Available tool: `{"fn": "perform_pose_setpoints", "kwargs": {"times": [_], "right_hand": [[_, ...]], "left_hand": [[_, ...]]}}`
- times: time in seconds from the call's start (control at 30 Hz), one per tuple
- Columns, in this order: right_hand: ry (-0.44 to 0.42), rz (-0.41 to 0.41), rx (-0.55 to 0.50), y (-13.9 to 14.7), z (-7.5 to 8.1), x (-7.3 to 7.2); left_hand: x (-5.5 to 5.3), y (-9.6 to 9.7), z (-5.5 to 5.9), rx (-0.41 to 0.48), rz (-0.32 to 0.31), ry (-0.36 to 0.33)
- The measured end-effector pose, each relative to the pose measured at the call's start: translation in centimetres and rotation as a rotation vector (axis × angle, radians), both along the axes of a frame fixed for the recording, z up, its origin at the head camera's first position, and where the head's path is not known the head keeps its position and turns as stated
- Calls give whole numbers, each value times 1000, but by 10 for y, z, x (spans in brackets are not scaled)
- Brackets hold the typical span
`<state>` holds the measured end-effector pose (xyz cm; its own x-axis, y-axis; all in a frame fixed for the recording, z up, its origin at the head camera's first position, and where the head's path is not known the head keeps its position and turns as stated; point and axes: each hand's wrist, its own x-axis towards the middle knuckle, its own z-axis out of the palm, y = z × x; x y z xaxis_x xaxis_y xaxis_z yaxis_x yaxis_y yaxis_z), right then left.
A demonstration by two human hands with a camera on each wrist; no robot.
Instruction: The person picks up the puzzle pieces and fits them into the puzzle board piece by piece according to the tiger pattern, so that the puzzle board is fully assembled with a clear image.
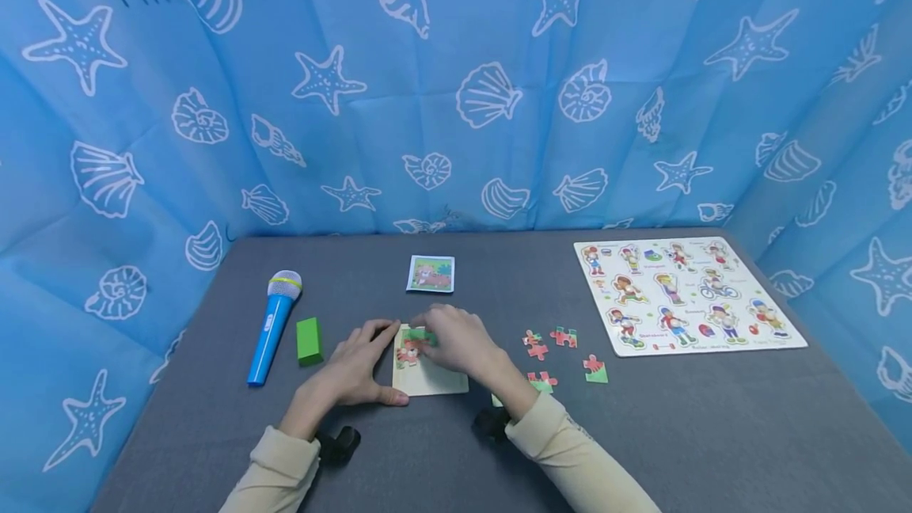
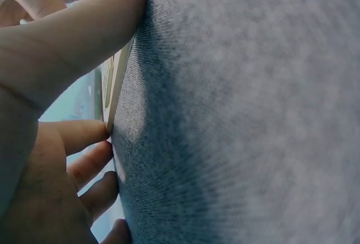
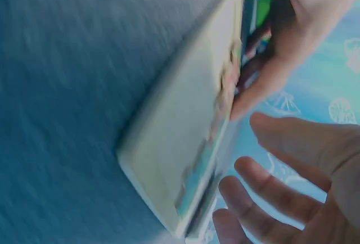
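A small pale puzzle board lies on the table with joined tiger puzzle pieces along its left and far sides. My left hand holds the board at its left side, thumb by the near corner and index finger at the far one. In the left wrist view, the index fingertip meets the board's edge. Over the board's far part is my right hand, partly covering the pieces. The right wrist view shows its fingers loosely bent and apart, holding nothing, beside the board.
Several loose puzzle pieces lie right of the board, one partly under the right forearm. Beyond it is a picture card. A blue toy microphone and green block are left; a large figure puzzle is far right.
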<state>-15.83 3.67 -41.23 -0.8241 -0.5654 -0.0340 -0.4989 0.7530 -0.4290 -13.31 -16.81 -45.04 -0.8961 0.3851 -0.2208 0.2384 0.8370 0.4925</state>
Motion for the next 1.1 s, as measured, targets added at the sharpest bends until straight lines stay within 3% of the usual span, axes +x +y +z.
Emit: {"fn": "perform_pose_setpoints", "kwargs": {"times": [0.23,0.67,1.1], "right_hand": [[36,161,80,-11,-9,5],[88,156,111,-19,-15,5],[81,148,105,-14,-14,3]], "left_hand": [[0,1,0,4,7,-5],[0,-1,-2,10,5,-7],[0,0,0,4,9,-9]]}}
